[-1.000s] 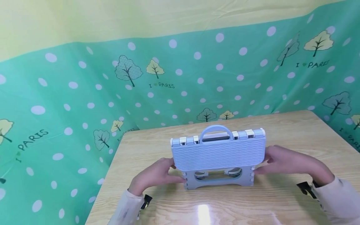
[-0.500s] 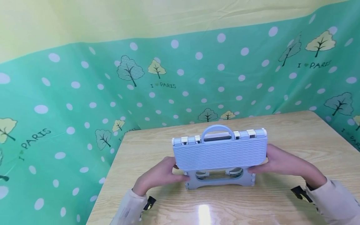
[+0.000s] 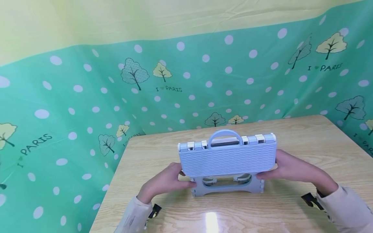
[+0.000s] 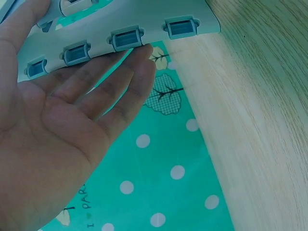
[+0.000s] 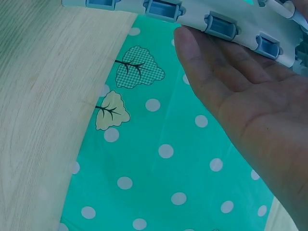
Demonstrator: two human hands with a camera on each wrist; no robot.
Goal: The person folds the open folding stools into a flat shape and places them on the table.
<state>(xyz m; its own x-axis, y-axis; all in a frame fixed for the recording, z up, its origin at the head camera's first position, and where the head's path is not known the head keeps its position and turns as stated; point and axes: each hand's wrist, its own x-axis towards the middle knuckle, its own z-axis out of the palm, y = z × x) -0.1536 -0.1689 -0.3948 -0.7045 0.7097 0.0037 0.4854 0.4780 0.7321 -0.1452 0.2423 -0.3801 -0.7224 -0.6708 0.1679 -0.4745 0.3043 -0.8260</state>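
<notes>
A light blue folding step stool [image 3: 227, 158] stands on the table in the head view, its woven-textured flap hanging at the front and an arched carry handle [image 3: 223, 132] on top. My left hand [image 3: 167, 181] grips its left side, thumb on the front of the leg panel [image 3: 227, 190]. On the right side my right hand [image 3: 294, 166] holds it the same way, thumb across the panel's upper corner. The left wrist view shows fingers extended behind the slotted side edge [image 4: 151, 33]. In the right wrist view, fingertips reach behind the opposite edge [image 5: 192, 14].
The stool rests on a light wood table [image 3: 145, 155], with a bright reflection near its front. A green dotted curtain [image 3: 198, 81] printed with trees hangs behind the table and along both sides.
My right hand has moved left, its thumb coming onto the front of the leg panel. The left thumb has shifted slightly right onto the panel. The stool's position looks nearly the same.
</notes>
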